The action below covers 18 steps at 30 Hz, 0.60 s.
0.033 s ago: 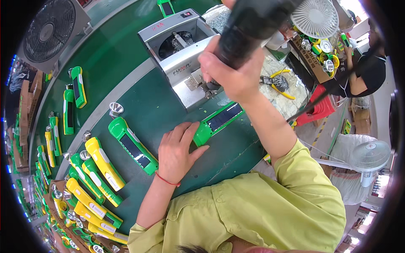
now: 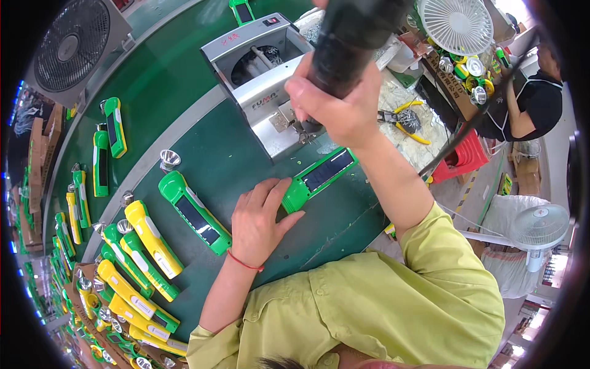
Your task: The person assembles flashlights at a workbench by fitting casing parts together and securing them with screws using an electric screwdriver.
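Note:
With its fingers wrapped round the grip, my right hand (image 2: 344, 104) holds a black electric screwdriver (image 2: 353, 46) upright. The screwdriver's lower end is at the front outlet of a grey screw feeder (image 2: 270, 101), but the bit itself is mostly hidden. My left hand (image 2: 261, 215) grips the near end of a green flashlight (image 2: 322, 175) between thumb and fingers. This flashlight lies on the green table with its dark solar panel up. Left of that hand lies another green flashlight (image 2: 193, 212), its silver reflector (image 2: 169, 160) loose at the head.
Several yellow and green flashlights (image 2: 153, 240) lie at the left, and more stand along the green conveyor (image 2: 153, 67). Yellow-handled pliers (image 2: 409, 123) rest on a pale surface at the right. Fans stand around. A co-worker (image 2: 522, 101) sits at the far right beside a cardboard box (image 2: 452, 83).
The screwdriver's upper part and my right hand have shifted slightly left. The bar inside the screw feeder has moved a little. My left hand and its flashlight look almost unchanged.

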Each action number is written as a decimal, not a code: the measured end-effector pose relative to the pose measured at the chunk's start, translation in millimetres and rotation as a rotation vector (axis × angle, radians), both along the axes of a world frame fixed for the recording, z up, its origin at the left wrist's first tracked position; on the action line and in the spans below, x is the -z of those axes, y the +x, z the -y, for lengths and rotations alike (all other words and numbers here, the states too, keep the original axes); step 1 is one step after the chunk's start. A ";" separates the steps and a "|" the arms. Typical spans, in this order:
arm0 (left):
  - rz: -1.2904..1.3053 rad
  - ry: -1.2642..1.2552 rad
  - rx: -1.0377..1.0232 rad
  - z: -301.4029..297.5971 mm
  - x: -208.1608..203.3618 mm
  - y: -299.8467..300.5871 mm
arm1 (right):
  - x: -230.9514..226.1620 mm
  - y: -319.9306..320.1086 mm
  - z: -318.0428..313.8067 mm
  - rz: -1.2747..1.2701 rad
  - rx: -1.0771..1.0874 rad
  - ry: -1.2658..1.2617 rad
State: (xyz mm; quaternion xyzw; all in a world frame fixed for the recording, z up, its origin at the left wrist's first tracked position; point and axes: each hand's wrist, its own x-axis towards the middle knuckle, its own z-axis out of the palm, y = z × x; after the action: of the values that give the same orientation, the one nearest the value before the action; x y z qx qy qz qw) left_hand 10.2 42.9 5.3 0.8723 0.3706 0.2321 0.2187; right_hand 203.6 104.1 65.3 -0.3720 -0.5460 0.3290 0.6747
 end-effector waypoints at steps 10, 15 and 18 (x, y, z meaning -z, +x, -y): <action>0.101 -0.056 -0.026 -7.4 10.7 14.8 | 19.2 -13.5 35.5 -0.128 0.069 0.007; 0.110 -0.047 -0.029 -4.2 9.7 14.2 | 31.6 -16.7 35.4 0.022 0.147 0.133; 0.138 -0.020 -0.028 -6.8 14.1 15.9 | 36.1 -19.4 32.5 -0.036 0.093 0.101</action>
State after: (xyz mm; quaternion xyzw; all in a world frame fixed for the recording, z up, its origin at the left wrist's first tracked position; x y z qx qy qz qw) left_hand 26.0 49.7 -8.8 0.8468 0.3690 0.2910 0.2491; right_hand 184.2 71.7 29.2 -0.3563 -0.5319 0.2760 0.7169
